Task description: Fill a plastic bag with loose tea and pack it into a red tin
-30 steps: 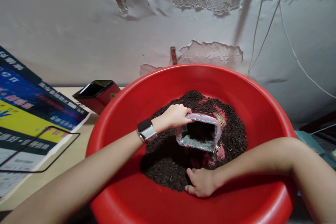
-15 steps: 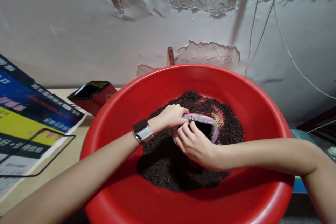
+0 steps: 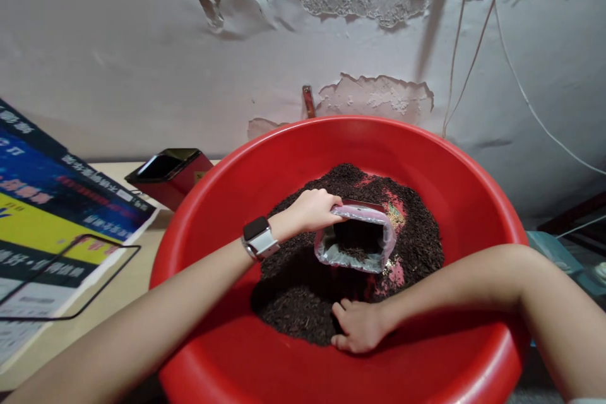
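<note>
A wide red plastic basin [image 3: 454, 177] holds a heap of dark, crumbly loose material [image 3: 298, 315] that resembles tea leaves. My left hand [image 3: 315, 209] grips the upper left rim of a box lined with a clear plastic bag [image 3: 350, 262]. This box lies tilted over the heap, its mouth toward me, with some of the dark bits inside. Below it, my right hand [image 3: 360, 327] reaches into the near edge of the heap, thumb and fingers apart; the fingertips are partly hidden. On my left wrist is a watch [image 3: 259, 237].
Left of the basin stands a dark red, open-topped box [image 3: 175, 173] on a pale tabletop [image 3: 106, 303]. A printed board [image 3: 57, 208] and a thin black wire frame [image 3: 101, 278] are at far left. Cords [image 3: 466, 44] hang against the peeling wall [image 3: 142, 57].
My right hand has left the mouth of the lined box and moved down to the near edge of the heap. The box's inside now shows. My left hand keeps its hold.
</note>
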Demonstrator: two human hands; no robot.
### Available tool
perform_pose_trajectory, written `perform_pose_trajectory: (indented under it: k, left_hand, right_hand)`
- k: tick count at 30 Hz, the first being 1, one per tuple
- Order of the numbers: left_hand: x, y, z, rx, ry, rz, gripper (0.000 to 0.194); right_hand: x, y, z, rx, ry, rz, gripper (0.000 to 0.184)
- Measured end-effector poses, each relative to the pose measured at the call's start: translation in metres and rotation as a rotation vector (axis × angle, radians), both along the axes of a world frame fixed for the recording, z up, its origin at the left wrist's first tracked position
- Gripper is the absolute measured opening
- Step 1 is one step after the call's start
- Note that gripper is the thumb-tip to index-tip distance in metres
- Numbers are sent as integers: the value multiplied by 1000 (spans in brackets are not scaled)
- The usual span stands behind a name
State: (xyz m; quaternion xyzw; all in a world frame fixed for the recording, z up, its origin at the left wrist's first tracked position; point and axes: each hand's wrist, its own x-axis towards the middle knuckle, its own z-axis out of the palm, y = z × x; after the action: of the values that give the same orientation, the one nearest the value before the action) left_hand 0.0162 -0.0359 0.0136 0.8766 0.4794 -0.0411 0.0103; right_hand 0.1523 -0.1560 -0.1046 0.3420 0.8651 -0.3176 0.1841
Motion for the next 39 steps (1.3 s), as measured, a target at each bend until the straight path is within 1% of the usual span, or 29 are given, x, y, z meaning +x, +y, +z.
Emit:
perform_pose_trajectory:
  k: [3,5,7,10,11,12,14,16,17,18,19,20,21,23,25,26,28,30,32,34,36,37,39]
  left_hand:
    - [0,0,1,-12,0,2,41]
    - [0,0,2,-15,2,1,41]
    - [1,-1,2,-11,4,3,40]
    - [0,-1,2,2,4,4,41]
    - [0,0,2,5,2,0,41]
    - [0,0,1,8,-1,-3,41]
    - [0,0,0,17,-2,-1,41]
    - [0,0,0,21,1,9,41]
    - [0,0,0,20,3,15,41]
    - [0,0,0,18,4,19,41]
    - [0,0,0,17,2,21,41]
    - [0,0,0,16,0,21,41]
    - [0,0,0,18,-2,19,40]
    - [0,0,0,20,-1,14,41]
    - [0,0,0,14,4,13,42]
    - [0,0,0,12,6,13,42]
    - [0,0,0,14,12,13,42]
    - [1,0,1,17,18,9,42]
    - [1,-1,2,18,26,8,43]
    - [2,-1,2,14,31,7,43]
    - [2,-1,3,14,31,8,42]
    - [2,-1,3,15,29,8,42]
    - [2,-1,2,18,25,7,41]
  right_hand:
    - [-5,-5,7,-143,-22,-161,63]
    - [-7,-10,15,-176,-44,-197,64]
    - [-9,-13,25,-148,-48,-155,59]
    - [-13,-14,47,-3,-25,6,47]
    - [-14,-13,55,81,-19,73,41]
    - [-15,-10,63,199,-5,144,35]
    - [-14,-1,76,524,29,224,26]
    - [-12,11,84,890,48,205,26]
    - [-10,17,86,1045,51,178,27]
    - [-8,21,85,1154,60,165,27]
    - [-7,23,83,1209,91,188,27]
    - [-6,24,79,1205,150,257,26]
    - [-6,21,73,1145,221,341,24]
    - [-6,12,58,922,328,469,23]
    - [-7,2,40,685,345,500,30]
    - [-6,-1,32,589,329,473,34]
    - [-4,-1,17,422,280,373,44]
    - [0,5,8,272,202,215,58]
    - [5,12,2,124,118,62,72]
    - [8,16,-2,-37,101,9,76]
    - [8,15,-4,-164,172,1,78]
    - [6,13,-4,-201,223,-12,78]
    - [3,8,-5,-218,295,-81,74]
